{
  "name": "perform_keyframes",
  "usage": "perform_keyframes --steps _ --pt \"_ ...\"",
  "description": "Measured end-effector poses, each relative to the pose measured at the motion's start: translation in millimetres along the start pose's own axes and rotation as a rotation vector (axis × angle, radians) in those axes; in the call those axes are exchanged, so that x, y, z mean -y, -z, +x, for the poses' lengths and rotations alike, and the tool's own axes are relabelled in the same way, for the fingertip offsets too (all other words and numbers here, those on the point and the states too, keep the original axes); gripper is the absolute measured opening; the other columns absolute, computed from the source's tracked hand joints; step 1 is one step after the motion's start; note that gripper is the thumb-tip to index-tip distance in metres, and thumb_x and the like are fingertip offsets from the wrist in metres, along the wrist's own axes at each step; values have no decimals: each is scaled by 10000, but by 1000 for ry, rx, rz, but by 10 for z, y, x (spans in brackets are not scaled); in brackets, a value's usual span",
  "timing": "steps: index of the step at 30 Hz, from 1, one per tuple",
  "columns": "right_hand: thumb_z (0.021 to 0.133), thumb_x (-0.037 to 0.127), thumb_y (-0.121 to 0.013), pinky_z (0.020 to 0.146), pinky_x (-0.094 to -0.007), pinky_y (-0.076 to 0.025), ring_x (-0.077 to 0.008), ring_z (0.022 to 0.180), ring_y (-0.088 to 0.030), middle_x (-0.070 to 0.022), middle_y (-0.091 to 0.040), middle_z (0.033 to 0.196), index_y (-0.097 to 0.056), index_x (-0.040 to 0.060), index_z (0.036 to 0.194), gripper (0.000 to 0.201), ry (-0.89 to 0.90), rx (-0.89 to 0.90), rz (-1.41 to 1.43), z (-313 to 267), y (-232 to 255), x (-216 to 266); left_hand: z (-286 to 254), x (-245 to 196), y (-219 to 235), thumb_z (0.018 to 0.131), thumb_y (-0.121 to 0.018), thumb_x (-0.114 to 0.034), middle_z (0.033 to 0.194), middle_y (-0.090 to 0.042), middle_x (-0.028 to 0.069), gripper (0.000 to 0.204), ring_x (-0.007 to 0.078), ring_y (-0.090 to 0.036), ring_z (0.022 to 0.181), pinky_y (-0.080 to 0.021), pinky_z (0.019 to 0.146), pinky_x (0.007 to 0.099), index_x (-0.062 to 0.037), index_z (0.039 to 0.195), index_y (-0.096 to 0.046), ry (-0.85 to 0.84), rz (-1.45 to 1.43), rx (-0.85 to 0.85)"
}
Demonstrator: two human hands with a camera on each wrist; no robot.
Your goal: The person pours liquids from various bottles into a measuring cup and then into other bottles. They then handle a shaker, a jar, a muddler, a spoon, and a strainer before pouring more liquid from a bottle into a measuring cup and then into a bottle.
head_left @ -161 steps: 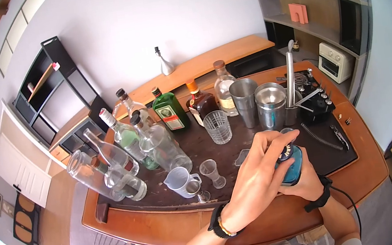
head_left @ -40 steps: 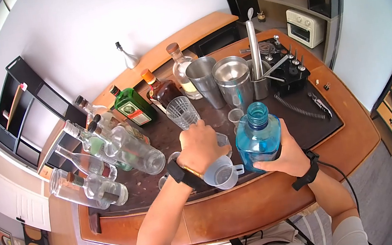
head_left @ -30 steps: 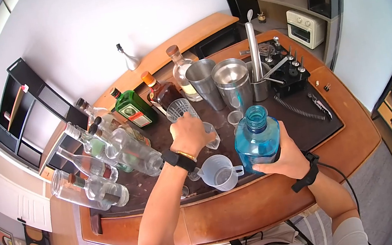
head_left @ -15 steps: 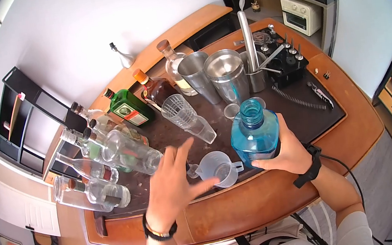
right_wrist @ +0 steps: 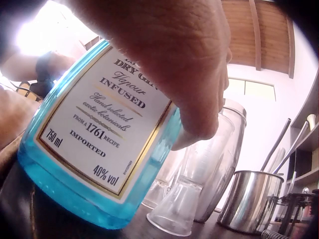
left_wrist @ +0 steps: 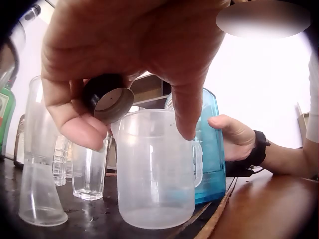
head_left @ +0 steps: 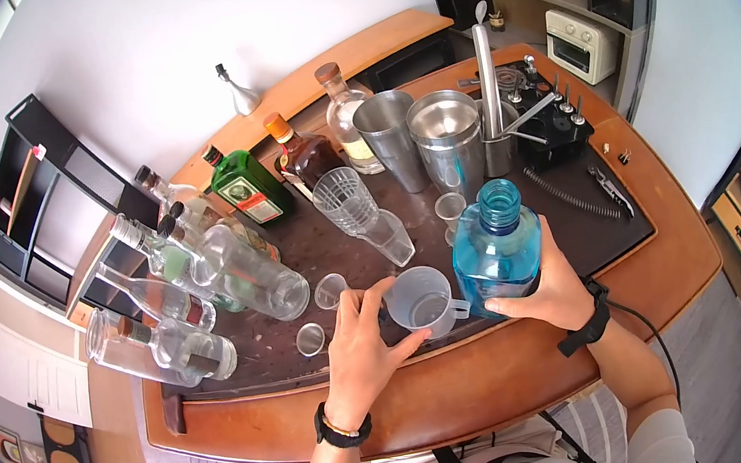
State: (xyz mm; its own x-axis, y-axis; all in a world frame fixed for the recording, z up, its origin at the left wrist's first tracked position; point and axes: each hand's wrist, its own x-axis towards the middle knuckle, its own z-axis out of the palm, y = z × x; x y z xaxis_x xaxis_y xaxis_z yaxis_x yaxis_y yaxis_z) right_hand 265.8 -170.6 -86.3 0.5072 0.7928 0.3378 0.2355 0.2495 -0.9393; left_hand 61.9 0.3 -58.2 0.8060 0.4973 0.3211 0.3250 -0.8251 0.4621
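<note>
Near the front edge of the tabletop point(head_left: 265, 423), the right hand point(head_left: 561, 296) has its grip closed round the blue bottle point(head_left: 491, 257), whose mouth is uncapped. The bottle stands roughly upright just beside the handled measuring cup point(head_left: 418, 299). A careless tilt, or a slip on the smooth glass, could spill liquid past the cup's rim; a low swing of the base could catch the cup's handle or the small clear jigger point(head_left: 449, 208) behind.

The left hand point(head_left: 358, 358) has its thumb and fingers about the cup's rim, its grip also curled round a dark cap point(left_wrist: 101, 91). Minding both at once might let the cap drop into the cup, or a knuckle push the light plastic over.

The cap barely shows from above. Whether the thumb truly touches the rim is hard to tell, as is whether the bottle's base bears on the tabletop. The right hand covers the top of the label point(right_wrist: 94, 124), and the cup's markings are too faint to read.
</note>
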Motion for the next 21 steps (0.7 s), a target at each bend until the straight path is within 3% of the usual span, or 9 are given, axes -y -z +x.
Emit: perform_keyframes --steps 7,21 --pt "702 118 -873 1061 -376 -412 -212 1222 -524 -133 -535 1292 -310 16 1380 887 -11 -5 41 -5 -16 7 13 -41 -55 728 -864 -306 1006 -501 85 747 271 -589 918 -539 733 396 -131 1371 -527 21 35 -5" --pt "663 146 -899 1049 -373 -421 -220 1214 -536 -118 -546 1286 -376 29 1364 882 -5 -80 -84 -31 103 31 -96 -164 -88 753 -840 -175 890 -529 66 805 220 -573 744 -509 645 343 -122 1464 -466 40 20 -113"
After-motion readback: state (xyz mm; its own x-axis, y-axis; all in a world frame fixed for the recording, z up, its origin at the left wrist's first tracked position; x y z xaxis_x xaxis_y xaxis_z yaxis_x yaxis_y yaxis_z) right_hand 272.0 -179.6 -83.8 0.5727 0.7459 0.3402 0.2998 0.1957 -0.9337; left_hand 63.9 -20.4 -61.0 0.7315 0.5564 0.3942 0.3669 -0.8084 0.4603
